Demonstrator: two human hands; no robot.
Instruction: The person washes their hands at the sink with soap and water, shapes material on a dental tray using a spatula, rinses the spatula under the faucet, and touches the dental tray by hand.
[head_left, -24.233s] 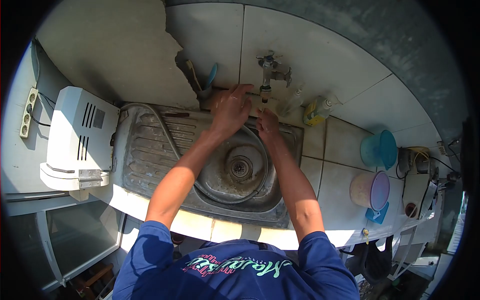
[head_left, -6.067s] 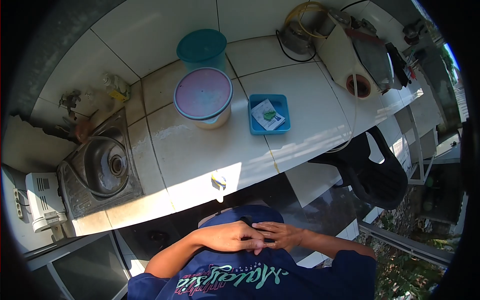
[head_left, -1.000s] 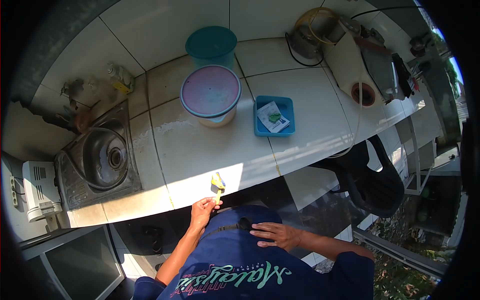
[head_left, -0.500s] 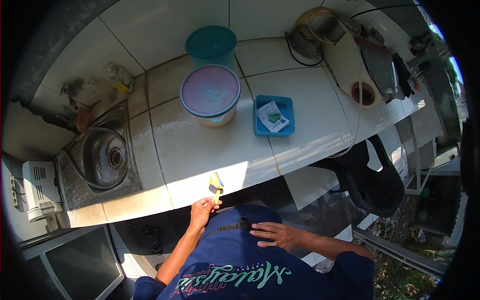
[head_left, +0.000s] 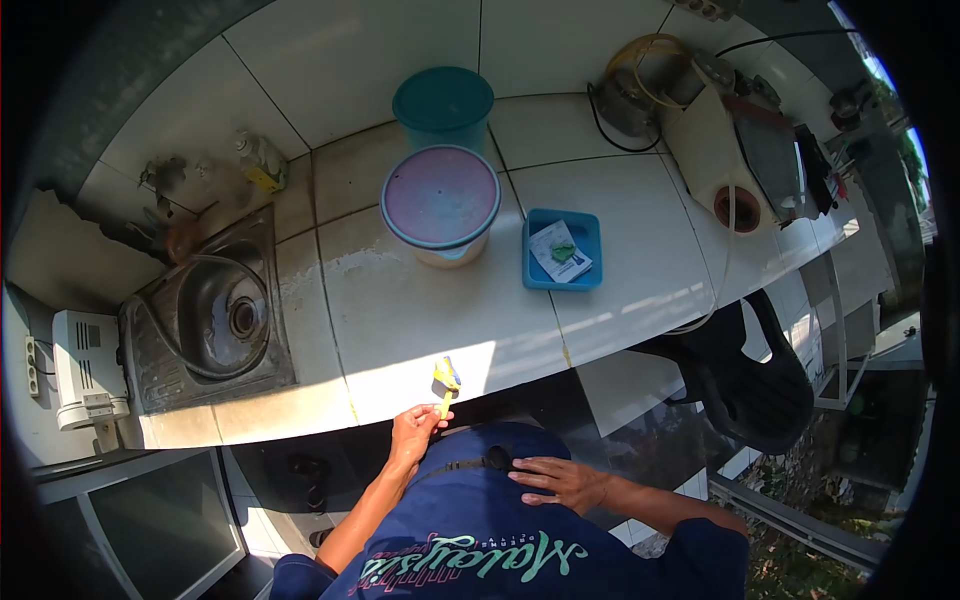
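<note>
1. On the navy T-shirt [head_left: 480, 508], in front of the blue plastic tray [head_left: 588, 236], "Malaysia" is running upside down in pale-green script; smaller lettering beside it is blurring.
2. Inside the tray, printed paper [head_left: 549, 243] is showing illegibly small text.
3. Left of the tray, a bottle [head_left: 258, 160] is bearing an unreadable yellow label [head_left: 268, 181].

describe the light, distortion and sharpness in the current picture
Head view: hard sunlight whitens the near strip of the white-tiled counter, its back shaded; head view: wide-angle distortion bows the counter's front edge, and the corners fall black; head view: the left hand is fairly sharp, but the small yellow-and-blue object it holds shows too little detail to identify.
</note>
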